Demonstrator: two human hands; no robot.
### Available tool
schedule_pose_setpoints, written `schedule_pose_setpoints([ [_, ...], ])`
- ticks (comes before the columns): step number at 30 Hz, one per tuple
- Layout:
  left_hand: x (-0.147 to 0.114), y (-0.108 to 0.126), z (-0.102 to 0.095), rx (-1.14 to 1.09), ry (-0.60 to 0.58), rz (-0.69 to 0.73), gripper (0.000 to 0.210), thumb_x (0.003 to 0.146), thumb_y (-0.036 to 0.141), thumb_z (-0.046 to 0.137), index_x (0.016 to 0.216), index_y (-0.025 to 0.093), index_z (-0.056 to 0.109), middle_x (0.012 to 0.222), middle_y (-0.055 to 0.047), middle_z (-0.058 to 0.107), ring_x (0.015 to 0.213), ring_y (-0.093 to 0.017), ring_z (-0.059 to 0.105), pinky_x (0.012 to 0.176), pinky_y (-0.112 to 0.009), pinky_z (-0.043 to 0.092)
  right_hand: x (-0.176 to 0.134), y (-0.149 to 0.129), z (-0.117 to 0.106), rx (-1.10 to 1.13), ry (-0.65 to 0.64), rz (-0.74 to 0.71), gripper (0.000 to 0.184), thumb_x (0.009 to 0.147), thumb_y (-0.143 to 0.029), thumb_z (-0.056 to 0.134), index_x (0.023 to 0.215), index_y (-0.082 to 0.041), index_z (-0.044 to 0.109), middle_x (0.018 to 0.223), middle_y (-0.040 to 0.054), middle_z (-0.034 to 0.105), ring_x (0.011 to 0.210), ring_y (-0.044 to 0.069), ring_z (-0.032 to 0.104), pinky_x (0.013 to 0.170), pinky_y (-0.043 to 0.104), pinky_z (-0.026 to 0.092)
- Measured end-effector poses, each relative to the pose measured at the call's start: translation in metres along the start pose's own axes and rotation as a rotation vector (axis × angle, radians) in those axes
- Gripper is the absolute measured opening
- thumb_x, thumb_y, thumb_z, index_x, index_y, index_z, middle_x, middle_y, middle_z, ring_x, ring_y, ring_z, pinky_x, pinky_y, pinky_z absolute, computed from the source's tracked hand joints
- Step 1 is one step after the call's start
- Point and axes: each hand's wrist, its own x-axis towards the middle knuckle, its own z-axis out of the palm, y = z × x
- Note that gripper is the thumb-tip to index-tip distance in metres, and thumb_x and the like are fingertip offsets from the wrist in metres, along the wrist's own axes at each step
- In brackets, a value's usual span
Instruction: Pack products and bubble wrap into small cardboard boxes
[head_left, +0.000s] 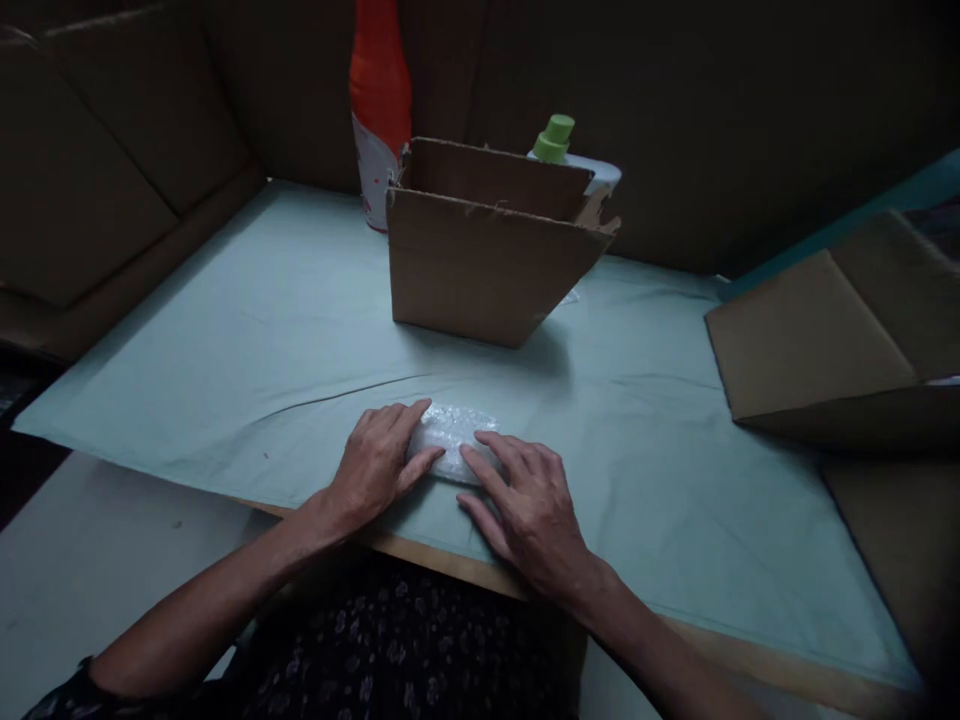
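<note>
A small packet of clear bubble wrap (452, 428) lies flat near the front edge of the cloth; I cannot make out what is inside it. My left hand (377, 455) is closed around the packet's left end, fingers along the far side and thumb at the near side. On the right end rest the fingertips of my right hand (525, 500). Its fingers are apart, and its thumb lies on the cloth just in front of the packet.
A pale green cloth (300, 310) covers the table. Beyond the packet stands an open cardboard box (487, 265), with an orange-and-white bottle (380, 90) and a green-capped white bottle (555, 138) behind it. More cardboard boxes (817, 345) are at the right; cardboard panels (82, 170) border the left.
</note>
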Motion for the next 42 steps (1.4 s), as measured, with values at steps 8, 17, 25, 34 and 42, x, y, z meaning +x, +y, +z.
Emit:
schedule_pose_setpoints([
  [8,-0.03,0.031,-0.011,-0.607,0.014,-0.455,0.046,0.096,0.038,0.06,0.138,0.019,0.055,0.127,-0.013,0.068,0.11,-0.025,0.069,0.089,-0.04,0.06,0.012,0.014,0.008,0.528,0.097,0.348,0.02,0.094,-0.023,0.061,0.114,-0.021,0.068,0.105,0.0068,0.076,0.092,0.023,0.07,0.085,0.039,0.055],
  [17,-0.019,0.057,0.008,-0.88,-0.035,-0.427,0.033,0.093,0.033,0.061,0.124,0.02,0.062,0.118,-0.01,0.073,0.107,-0.023,0.069,0.095,-0.039,0.058,0.004,0.016,-0.016,0.942,-0.135,0.362,0.028,0.091,-0.03,0.065,0.117,-0.021,0.068,0.109,0.0077,0.074,0.097,0.022,0.07,0.086,0.036,0.059],
  [25,-0.005,0.051,0.0,-0.582,-0.27,-0.041,0.024,0.09,0.024,0.062,0.113,0.025,0.067,0.097,-0.003,0.074,0.086,-0.019,0.07,0.076,-0.031,0.058,0.011,0.047,-0.045,0.887,-0.325,0.214,0.033,0.088,-0.034,0.07,0.119,-0.025,0.068,0.105,0.0053,0.074,0.09,0.021,0.071,0.079,0.031,0.058],
  [34,0.152,0.01,-0.088,0.202,0.4,0.253,0.05,0.088,0.025,0.067,0.137,0.023,0.055,0.151,-0.013,0.048,0.146,-0.036,0.039,0.117,-0.061,0.037,0.017,0.081,-0.069,0.738,-0.25,0.255,0.014,0.089,-0.032,0.068,0.101,-0.026,0.072,0.09,0.0025,0.076,0.076,0.02,0.073,0.068,0.029,0.06],
  [42,0.148,-0.026,-0.049,0.018,0.467,0.274,0.022,0.081,0.005,0.059,0.096,0.02,0.06,0.156,-0.014,0.038,0.146,-0.033,0.038,0.113,-0.06,0.044,0.052,0.137,-0.155,0.417,0.213,0.17,0.027,0.089,-0.05,0.071,0.113,-0.038,0.074,0.09,0.0045,0.079,0.065,0.019,0.072,0.049,0.026,0.057],
])
